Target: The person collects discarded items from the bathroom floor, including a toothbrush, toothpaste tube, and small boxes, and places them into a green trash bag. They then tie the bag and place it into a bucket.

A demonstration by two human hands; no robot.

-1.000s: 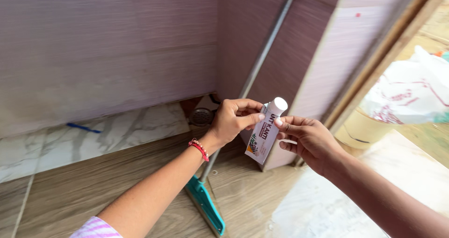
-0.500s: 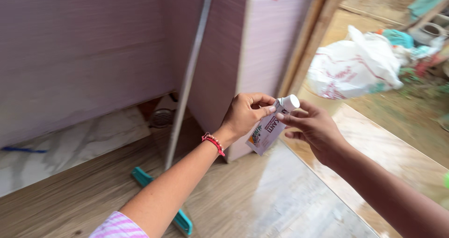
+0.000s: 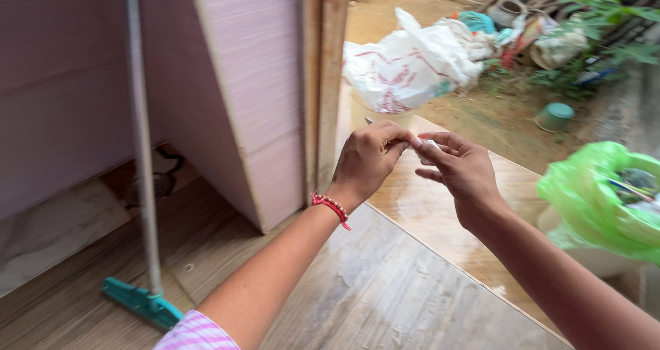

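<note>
nearest the camera, both forearms reach forward over the wet wooden floor (image 3: 385, 288), the left one with a striped sleeve (image 3: 196, 333) and a red beaded bracelet (image 3: 331, 207) at the wrist. the left hand (image 3: 368, 159) and right hand (image 3: 462, 171) meet knuckle to knuckle, both pinched on a small white tube (image 3: 426, 146) held between their fingertips. only a white sliver of it shows between the hands; the rest is hidden behind the left hand's fingers, so its long axis cannot be told for sure. it lies right at the fingertips of both hands, neither one nearer, with the left hand's fingers closed over it from above and the right hand's thumb and forefinger clamped on its white end.

left of the tube, a metal pole runs down to a teal squeegee head (image 3: 141, 303) on the floor, leaning by the pale pink panel (image 3: 254, 89). a wooden door frame (image 3: 322, 82) stands just behind the hands.

right of the tube sits a green plastic bag (image 3: 598, 199). beyond the tube, outside, lies a white plastic bag with red print (image 3: 405, 64), a small green pot (image 3: 554, 116) on the dirt, and a heap of mixed rubbish (image 3: 522, 27) with plants farthest off.
</note>
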